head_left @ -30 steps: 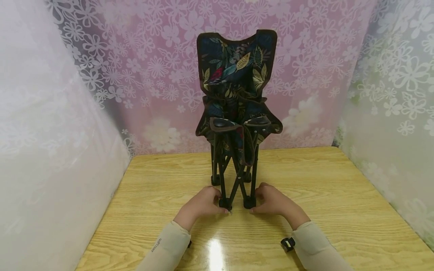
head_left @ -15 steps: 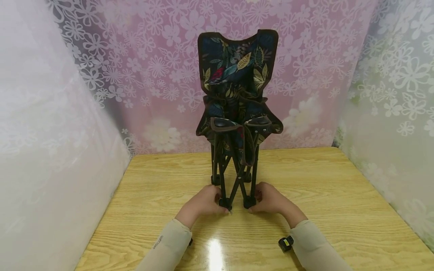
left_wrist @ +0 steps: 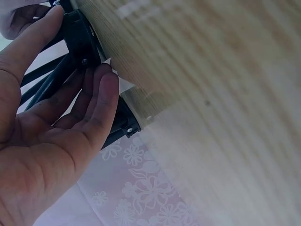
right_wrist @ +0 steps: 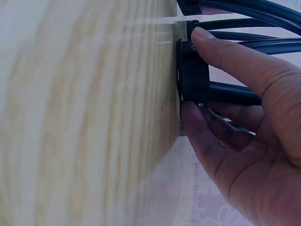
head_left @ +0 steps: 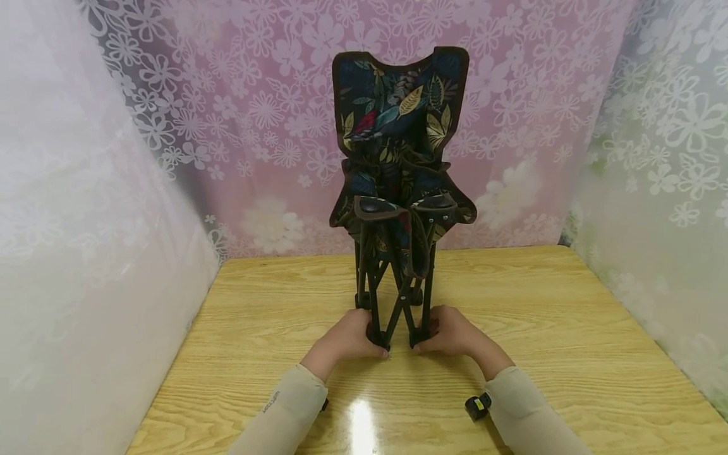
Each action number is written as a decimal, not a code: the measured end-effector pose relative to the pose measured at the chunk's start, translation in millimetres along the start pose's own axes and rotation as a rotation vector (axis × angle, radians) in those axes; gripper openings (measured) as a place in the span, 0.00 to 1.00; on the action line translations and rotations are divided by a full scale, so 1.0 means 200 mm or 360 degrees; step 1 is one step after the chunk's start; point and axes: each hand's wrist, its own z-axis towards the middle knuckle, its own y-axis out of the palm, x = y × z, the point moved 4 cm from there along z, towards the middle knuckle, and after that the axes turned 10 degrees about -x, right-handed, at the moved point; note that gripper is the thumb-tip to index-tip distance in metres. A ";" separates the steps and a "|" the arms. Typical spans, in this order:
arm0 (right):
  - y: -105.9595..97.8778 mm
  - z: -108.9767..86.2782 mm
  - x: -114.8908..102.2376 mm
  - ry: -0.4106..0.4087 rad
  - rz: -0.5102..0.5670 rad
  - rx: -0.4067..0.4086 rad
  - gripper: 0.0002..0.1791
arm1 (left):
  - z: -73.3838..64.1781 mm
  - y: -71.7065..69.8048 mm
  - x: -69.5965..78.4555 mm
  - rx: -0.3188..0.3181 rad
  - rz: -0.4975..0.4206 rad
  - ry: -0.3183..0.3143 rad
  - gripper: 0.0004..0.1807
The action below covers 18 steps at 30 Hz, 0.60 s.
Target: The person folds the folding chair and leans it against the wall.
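Note:
A small folding camp chair (head_left: 392,120) with dark leaf-print fabric and black crossed tube legs stands upright on the table, partly folded, its front legs close together. My left hand (head_left: 347,336) grips the left front foot (head_left: 380,338) low down. In the left wrist view, thumb and fingers of my left hand (left_wrist: 51,141) lie on either side of that black plastic foot (left_wrist: 81,40). My right hand (head_left: 455,332) grips the right front foot (head_left: 418,338). The right wrist view shows the right hand (right_wrist: 263,122) pinching its foot (right_wrist: 195,75) between thumb and fingertips, close over the tabletop.
The wood-grain table (head_left: 267,297) ends behind the chair at a pink floral curtain (head_left: 273,114). Pale sheets hang at the left (head_left: 85,221) and right (head_left: 654,208). The rear feet (head_left: 362,300) stand behind the front ones. A black wrist device (head_left: 478,406) sits at the right sleeve.
Both hands have edged slightly inward, fingers closer around the front feet. The chair has shifted a touch to the right in view and otherwise looks the same.

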 end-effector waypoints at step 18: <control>0.00 -0.01 -0.03 0.0029 0.0010 0.0029 0.19 | 0.00 0.00 0.02 0.0019 -0.0047 -0.0065 0.27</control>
